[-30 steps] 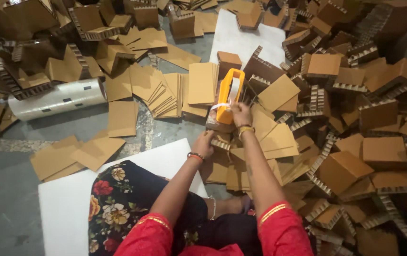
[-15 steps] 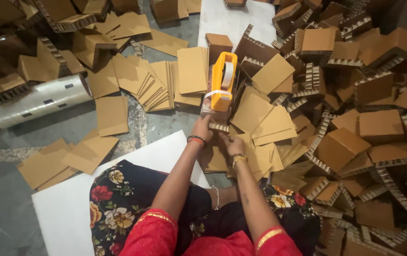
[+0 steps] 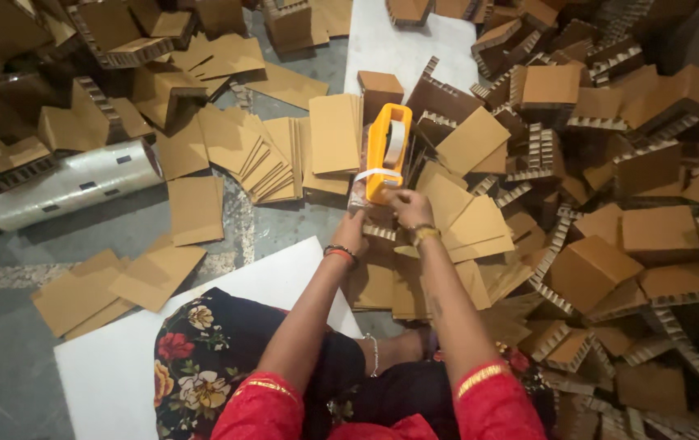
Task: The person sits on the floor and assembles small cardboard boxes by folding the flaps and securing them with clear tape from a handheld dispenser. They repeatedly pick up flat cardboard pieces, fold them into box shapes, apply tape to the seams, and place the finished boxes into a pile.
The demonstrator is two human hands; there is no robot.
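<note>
Since the earlier frame our right hand point(image 3: 408, 205) has come up from below to the base of the orange tape dispenser point(image 3: 383, 155), while our left hand point(image 3: 355, 232) keeps its place under the tool's near end. We sit on the floor point(image 3: 15, 383) with legs folded over a white sheet point(image 3: 113, 367), the dispenser standing upright just ahead of our knees, its roll of pale tape point(image 3: 396, 143) showing through the frame and a strip of tape crossing its lower part. Our right hand is closed in a pinch at the dispenser's bottom edge, seemingly on the tape end; our left hand is curled about something small at the tool's foot, and we cannot tell exactly what it grips. Flat cardboard sheets point(image 3: 335, 134) lie fanned to the left of the dispenser, a heap of folded cardboard boxes point(image 3: 635, 236) rises to the right, and a silvery roll of film point(image 3: 68, 183) lies well apart at far left. We judge the step in hand to be drawing out the tape while the tool is steadied. The next move, as we read it, calls for a firm pinch on the free end and a straight pull, with the left hand bracing so the dispenser does not tip.
</note>
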